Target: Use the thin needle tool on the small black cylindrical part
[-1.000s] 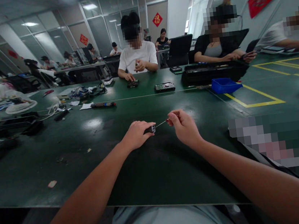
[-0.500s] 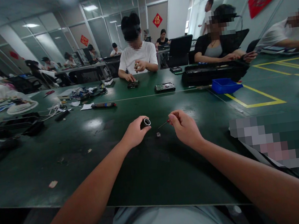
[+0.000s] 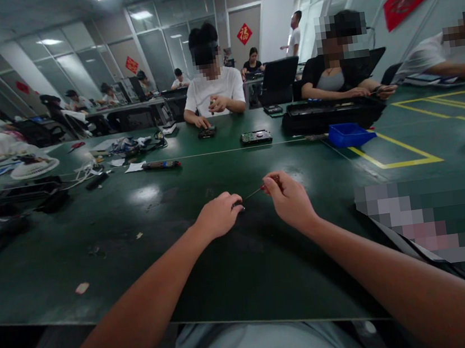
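My left hand (image 3: 219, 216) rests low on the green table (image 3: 235, 264), its fingers curled down over a small black cylinder (image 3: 238, 205) of which only a dark end peeks out. My right hand (image 3: 289, 200) is just to its right, pinching a thin metal tool (image 3: 252, 193) with a red grip. The tool's fine tip points left and reaches almost to my left fingertips. The tiny loose part that lay between the hands is hidden.
Across the table sit several people at work. A hard drive (image 3: 256, 136), a blue bin (image 3: 348, 133), a long black tray (image 3: 331, 114) and a screwdriver (image 3: 160, 164) lie beyond my hands. Cables and a white fan (image 3: 33, 167) crowd the far left. Yellow tape lines (image 3: 400, 163) mark the right.
My left hand has tipped the cylinder away from the tool, then dropped onto the table over the spot where a tiny part fell. My right hand has barely moved.
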Demonstrator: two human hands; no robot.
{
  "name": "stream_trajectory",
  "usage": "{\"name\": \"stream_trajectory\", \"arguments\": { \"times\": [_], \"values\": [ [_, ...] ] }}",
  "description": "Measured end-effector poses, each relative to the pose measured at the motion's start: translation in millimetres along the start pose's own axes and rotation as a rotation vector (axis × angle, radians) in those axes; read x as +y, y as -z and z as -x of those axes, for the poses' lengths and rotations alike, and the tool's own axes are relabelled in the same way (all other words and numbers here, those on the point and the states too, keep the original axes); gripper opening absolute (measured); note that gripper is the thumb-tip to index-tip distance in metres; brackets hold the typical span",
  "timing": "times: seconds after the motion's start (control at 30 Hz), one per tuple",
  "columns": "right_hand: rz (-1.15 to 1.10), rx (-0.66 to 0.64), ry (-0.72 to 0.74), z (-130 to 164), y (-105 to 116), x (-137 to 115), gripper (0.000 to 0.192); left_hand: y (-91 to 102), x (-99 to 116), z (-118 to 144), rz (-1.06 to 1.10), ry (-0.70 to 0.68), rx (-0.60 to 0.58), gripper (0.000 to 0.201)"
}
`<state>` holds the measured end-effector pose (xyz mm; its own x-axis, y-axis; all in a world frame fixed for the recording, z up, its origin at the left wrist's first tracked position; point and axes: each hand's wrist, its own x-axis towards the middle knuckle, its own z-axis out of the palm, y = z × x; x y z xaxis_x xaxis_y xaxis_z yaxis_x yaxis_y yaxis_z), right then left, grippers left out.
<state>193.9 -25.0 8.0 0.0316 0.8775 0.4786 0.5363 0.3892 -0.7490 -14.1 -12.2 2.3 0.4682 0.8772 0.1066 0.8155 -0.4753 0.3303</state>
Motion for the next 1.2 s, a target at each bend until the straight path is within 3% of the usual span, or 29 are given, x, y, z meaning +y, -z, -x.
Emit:
{"name": "stream_trajectory", "arguments": {
  "times": [0.17, 0.33, 0.57, 0.77, 0.93, 1.07, 1.2],
  "values": [
    [-0.009, -0.005, 0.003, 0.1, 0.4, -0.4, 0.023, -1.9, 5.6, 1.2, -0.172, -0.040, -0.091, 0.036],
    [-0.014, -0.003, 0.018, 1.1, 0.4, 1.1, 0.022, 1.6, 6.4, 0.0, -0.125, -0.015, -0.092, 0.031],
    [-0.049, -0.020, 0.013, 0.2, -1.8, 6.4, 0.023, 19.9, -10.7, -1.8, 0.390, 0.044, 0.102, 0.026],
    [-0.051, -0.039, 0.004, 0.8, -1.5, 5.0, 0.023, 45.0, -26.5, 3.5, 1.013, 0.305, 0.181, 0.025],
    [-0.043, -0.044, 0.003, 1.2, -1.1, 4.3, 0.022, 71.2, -58.8, 17.0, 1.427, 0.523, 0.379, 0.017],
    [-0.046, -0.039, 0.009, 1.0, -1.8, 5.0, 0.023, 95.8, -100.0, 39.0, 1.388, 0.649, 0.597, 0.007],
    [-0.049, -0.046, 0.005, 1.0, -1.7, 3.6, 0.024, 118.0, -145.7, 74.0, 1.249, 0.719, 0.718, 0.004]
  ]
}}
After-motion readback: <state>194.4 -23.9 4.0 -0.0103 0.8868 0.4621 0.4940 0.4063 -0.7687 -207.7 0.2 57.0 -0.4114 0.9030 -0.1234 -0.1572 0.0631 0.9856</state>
